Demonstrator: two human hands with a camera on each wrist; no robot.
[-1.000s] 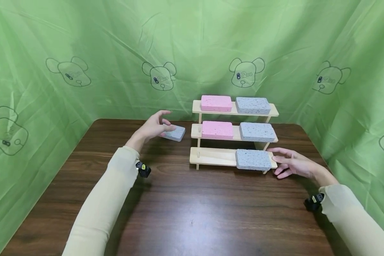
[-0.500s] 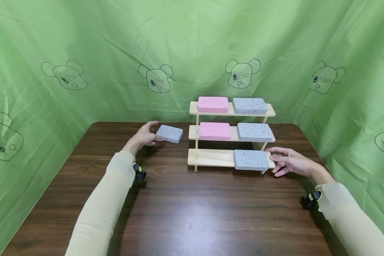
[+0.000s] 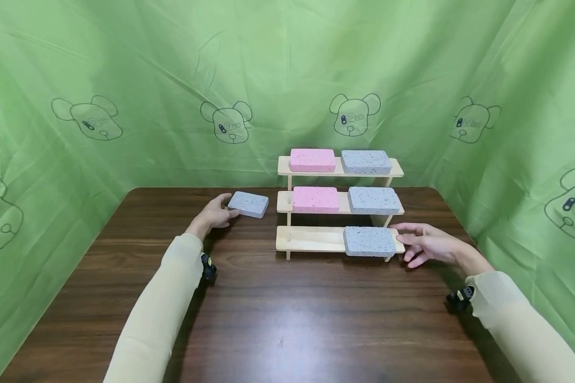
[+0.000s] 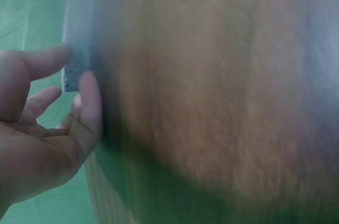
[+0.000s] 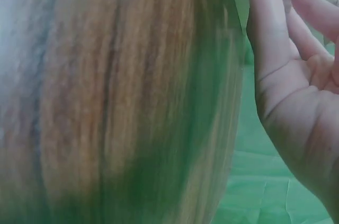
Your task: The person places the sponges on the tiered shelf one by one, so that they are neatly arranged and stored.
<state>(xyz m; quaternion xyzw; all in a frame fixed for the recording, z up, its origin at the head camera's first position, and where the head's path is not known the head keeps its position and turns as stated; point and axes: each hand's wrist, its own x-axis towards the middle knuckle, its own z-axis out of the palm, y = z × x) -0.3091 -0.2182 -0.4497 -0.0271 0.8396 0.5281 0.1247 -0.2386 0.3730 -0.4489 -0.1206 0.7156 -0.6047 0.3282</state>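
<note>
A blue-grey speckled sponge (image 3: 248,204) lies flat on the table, left of a three-tier wooden display rack (image 3: 316,239). My left hand (image 3: 214,214) holds its left end between thumb and finger; the left wrist view shows the digits on both sides of the sponge (image 4: 78,65). My right hand (image 3: 428,244) pinches the right end of the rack's lowest tier. On that tier sits a blue-grey sponge (image 3: 369,241) at the right; its left part is bare. A pink sponge (image 3: 315,199) and a blue-grey sponge (image 3: 374,200) share the middle tier.
The top tier carries a pink sponge (image 3: 312,160) and a blue-grey sponge (image 3: 366,161). A green curtain (image 3: 268,64) with printed bear heads hangs behind and beside the dark wooden table (image 3: 278,314).
My left hand has come down from above the sponge to its left end and taken hold of it. My right hand stays at the rack. The head view has shifted slightly.
</note>
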